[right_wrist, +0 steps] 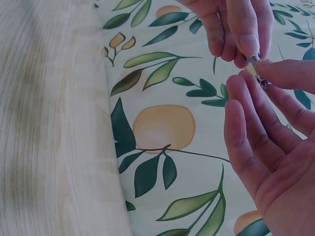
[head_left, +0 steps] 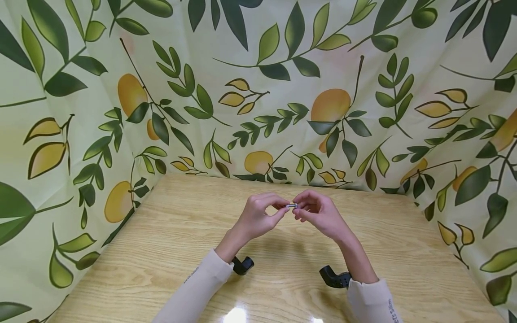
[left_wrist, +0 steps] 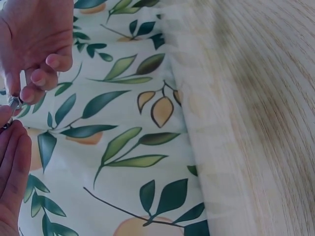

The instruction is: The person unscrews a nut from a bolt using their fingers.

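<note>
A small, slim silver metal piece [head_left: 291,206] is held level between both hands, above the table [head_left: 194,224]. My left hand [head_left: 258,217] pinches its left end between thumb and fingertips. At the other end, my right hand [head_left: 321,215] grips it with thumb and index finger. The right wrist view shows the metal piece [right_wrist: 253,60] as ridged near one end, with a darker end by the right thumb. In the left wrist view it sits at the left edge, partly covered by fingers. Its exact kind cannot be made out.
A leaf-and-fruit patterned cloth [head_left: 258,98] hangs behind the wooden table and along both sides. Black curved camera mounts [head_left: 243,265] project inward from both wrists. Bright light reflections lie at the table's near edge.
</note>
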`<state>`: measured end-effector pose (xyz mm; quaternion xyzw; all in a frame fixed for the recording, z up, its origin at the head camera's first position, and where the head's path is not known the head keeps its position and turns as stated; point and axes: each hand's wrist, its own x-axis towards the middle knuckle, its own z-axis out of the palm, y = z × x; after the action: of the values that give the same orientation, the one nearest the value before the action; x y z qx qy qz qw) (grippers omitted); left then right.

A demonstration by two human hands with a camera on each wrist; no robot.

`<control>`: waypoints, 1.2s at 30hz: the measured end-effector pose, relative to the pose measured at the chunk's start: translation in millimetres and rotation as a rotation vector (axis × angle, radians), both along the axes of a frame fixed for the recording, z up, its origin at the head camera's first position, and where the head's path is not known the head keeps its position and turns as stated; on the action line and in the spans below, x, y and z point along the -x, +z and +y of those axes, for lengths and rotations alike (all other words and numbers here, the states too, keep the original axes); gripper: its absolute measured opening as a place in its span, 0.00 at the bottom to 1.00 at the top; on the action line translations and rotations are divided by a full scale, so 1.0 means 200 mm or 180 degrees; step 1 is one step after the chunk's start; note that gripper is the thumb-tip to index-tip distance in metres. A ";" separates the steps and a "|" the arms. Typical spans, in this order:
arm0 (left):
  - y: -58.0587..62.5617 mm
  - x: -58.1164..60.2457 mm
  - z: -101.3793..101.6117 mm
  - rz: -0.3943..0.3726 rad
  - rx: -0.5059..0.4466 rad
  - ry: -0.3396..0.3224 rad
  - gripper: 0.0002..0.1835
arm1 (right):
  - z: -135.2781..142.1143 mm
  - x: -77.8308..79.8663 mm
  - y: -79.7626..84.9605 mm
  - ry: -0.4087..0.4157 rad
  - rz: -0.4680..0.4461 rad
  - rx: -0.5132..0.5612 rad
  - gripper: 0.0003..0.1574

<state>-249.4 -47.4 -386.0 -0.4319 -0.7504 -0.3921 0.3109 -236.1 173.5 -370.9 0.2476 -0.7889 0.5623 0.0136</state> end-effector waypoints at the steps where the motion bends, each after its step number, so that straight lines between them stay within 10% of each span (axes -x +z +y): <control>1: 0.00 0.00 0.00 -0.0010 -0.0004 -0.0006 0.04 | 0.00 0.00 0.00 -0.0007 0.0021 0.0012 0.13; 36: -0.01 0.01 0.00 -0.0054 -0.0125 -0.0063 0.04 | -0.01 0.00 0.00 -0.0294 0.0006 -0.0042 0.15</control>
<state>-250.7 -46.9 -388.1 -0.4297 -0.7409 -0.4135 0.3090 -236.8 171.6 -371.1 0.2116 -0.8032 0.5556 0.0386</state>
